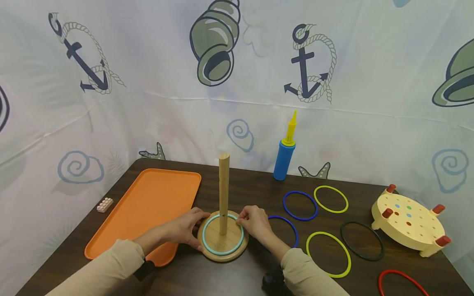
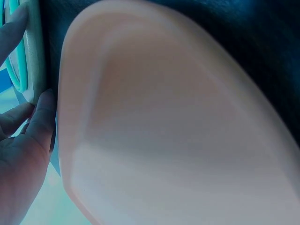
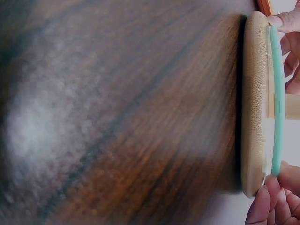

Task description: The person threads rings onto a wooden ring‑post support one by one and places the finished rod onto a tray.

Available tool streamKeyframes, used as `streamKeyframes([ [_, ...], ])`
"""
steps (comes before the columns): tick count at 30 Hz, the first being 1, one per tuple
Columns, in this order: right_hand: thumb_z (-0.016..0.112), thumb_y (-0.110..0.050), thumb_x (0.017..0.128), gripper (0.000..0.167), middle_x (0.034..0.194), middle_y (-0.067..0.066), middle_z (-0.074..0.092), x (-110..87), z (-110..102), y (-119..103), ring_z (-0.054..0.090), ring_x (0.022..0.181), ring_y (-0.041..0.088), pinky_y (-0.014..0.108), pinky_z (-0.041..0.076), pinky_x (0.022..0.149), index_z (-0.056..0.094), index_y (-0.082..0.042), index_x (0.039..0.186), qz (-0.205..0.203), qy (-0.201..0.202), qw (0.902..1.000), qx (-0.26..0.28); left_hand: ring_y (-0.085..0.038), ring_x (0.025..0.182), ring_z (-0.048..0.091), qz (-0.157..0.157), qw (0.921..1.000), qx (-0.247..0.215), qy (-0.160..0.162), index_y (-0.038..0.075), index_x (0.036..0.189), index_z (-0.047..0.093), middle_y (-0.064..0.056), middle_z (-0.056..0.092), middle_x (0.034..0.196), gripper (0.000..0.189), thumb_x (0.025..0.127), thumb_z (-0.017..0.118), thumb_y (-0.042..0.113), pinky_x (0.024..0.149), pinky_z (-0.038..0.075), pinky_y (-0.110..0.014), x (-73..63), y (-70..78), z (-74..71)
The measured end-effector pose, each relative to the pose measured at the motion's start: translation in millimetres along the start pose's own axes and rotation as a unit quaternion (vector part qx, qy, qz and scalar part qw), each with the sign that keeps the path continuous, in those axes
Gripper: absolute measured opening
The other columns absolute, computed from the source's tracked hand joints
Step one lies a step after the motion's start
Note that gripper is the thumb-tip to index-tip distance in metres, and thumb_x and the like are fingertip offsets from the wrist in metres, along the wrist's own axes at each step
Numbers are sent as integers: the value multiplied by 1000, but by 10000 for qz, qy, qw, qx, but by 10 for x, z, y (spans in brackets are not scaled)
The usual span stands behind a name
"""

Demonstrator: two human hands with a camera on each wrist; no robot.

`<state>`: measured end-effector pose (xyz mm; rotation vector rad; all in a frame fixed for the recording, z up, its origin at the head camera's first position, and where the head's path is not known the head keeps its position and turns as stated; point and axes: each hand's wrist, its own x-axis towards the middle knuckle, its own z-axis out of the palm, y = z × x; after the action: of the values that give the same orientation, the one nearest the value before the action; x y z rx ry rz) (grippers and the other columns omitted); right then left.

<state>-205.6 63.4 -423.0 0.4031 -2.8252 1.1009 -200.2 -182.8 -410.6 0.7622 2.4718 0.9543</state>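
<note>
A round wooden base (image 1: 224, 259) with a tall upright peg (image 1: 224, 185) stands on the dark table. A teal ring (image 3: 279, 103) lies around the peg, slightly above the base on the side toward the right wrist camera. My left hand (image 1: 185, 229) holds the left edge of the base, thumb at the near side and fingers at the far side. With thumb and fingertips, my right hand (image 1: 256, 222) pinches the teal ring at its right side. The left wrist view is mostly filled by the orange tray (image 2: 178, 131), with fingers at the base's edge on the left.
Right of the stand lie two blue rings, two yellow rings, a black ring (image 1: 382, 246) and a red ring (image 1: 403, 273). A blue-and-yellow hand pump (image 1: 284, 160) stands at the back. A cream pegged stool-like toy (image 1: 411, 222) sits far right; a pink block (image 1: 105, 204) is left.
</note>
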Motion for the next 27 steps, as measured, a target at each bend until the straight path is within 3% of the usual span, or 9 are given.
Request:
streamKeyframes([
  [8,74,-9,78,9,60,-2,60,-18,-39,39,49,47,3,17,41,43,67,-7,73,124,-77,9990,412,-27,109,49,8,10000,94,-8,-7,137,39,-15,41,124,91,65,87,22,86,50,-37,22,11,-4],
  [16,71,-7,82,7,64,7,64,-114,-191,125,59,50,11,20,50,45,66,-2,79,241,-185,9935,1095,-28,110,49,38,9999,86,-56,-7,137,38,-16,41,124,90,66,87,21,88,50,-38,14,17,-5],
  [27,70,-7,83,6,68,13,65,-365,-670,387,59,51,12,23,53,49,66,-3,80,670,214,9900,1219,-30,111,49,85,9999,9,-69,-7,137,38,-17,40,124,89,67,86,20,88,50,-37,8,12,-11],
])
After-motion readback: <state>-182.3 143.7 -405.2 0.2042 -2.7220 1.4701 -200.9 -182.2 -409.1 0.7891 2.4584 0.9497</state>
